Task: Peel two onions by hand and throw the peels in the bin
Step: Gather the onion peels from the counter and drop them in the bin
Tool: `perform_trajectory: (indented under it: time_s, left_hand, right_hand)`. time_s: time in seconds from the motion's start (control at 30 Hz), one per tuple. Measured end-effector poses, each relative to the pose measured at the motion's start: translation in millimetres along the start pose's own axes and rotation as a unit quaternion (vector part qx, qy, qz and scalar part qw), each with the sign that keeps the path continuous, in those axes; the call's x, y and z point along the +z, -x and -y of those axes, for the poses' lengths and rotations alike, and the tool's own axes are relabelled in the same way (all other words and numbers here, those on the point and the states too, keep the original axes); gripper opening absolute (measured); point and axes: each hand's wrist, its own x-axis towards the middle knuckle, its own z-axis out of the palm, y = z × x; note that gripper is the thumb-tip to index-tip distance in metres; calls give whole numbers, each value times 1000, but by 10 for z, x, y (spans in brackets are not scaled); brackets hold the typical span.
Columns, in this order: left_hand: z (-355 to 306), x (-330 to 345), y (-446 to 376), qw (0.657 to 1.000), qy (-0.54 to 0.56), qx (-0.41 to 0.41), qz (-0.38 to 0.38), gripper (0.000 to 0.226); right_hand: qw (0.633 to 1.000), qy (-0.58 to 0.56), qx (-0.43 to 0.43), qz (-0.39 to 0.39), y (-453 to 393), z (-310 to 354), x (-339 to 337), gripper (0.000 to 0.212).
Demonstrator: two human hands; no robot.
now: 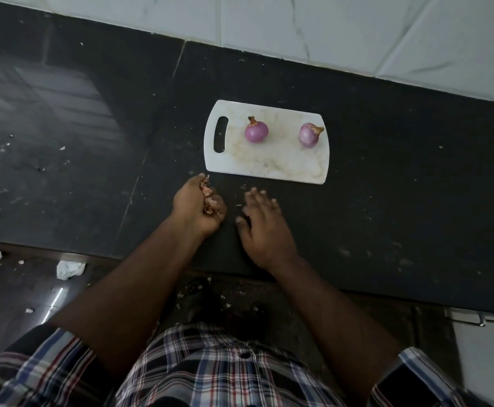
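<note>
With both red onions [256, 132] [309, 134] sitting peeled on the cutting board [269, 168] at twelve o'clock, my left hand [197, 204] clenches the peels [207, 190]; my right hand [264, 227], fingers spread, holds nothing; binning remains, I judge.

Two onions [256, 131] [309, 134] side by side on board [269, 168]; hands [198, 204] [261, 227] before it

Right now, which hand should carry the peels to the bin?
Left. The left hand is already closed around the gathered onion peels. The right hand lies open and empty on the counter. No bin is visible.
</note>
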Motion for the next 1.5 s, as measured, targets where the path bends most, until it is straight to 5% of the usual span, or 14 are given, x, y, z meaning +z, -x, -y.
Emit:
perform_trajectory:
  time_s: [0.13,0.23,0.4,0.57,0.7,0.97,1.13,1.27,1.5]
  left_hand:
    - [-31,-94,27,1000,-10,10,-11,39]
    - [-49,-199,51,1000,-6,17,-16,34]
    - [2,-343,162,999,-18,22,-32,32]
    - [179,-510,531,997,-69,-29,12,29]
    - [430,-817,781,990,-98,-98,26,28]
    - [1035,-1315,517,972,-136,-190,-17,34]
    - [1083,-1263,232,971,-143,-188,23,42]
    - [1122,-1307,137,971,-124,-197,49,45]
    - [1051,-1379,124,968,-143,-191,81,47]
  right_hand:
    - [997,-15,15,-70,-137,-230,-152,60]
    - [998,41,28,-35,-171,-413,-210,72]
    - [994,-2,-109,25,-17,-72,59,62]
    - [978,-72,-189,-53,-427,-155,-92,47]
    - [959,-42,-277,36,-643,-122,-67,49]
    - [962,-151,-207,94,-561,-47,-102,45]
    - [939,-339,-63,-10,-699,-96,-123,41]
    - [966,-234,-112,-12,-743,-93,-86,41]
    - [960,-172,-216,45,-174,88,-7,42]
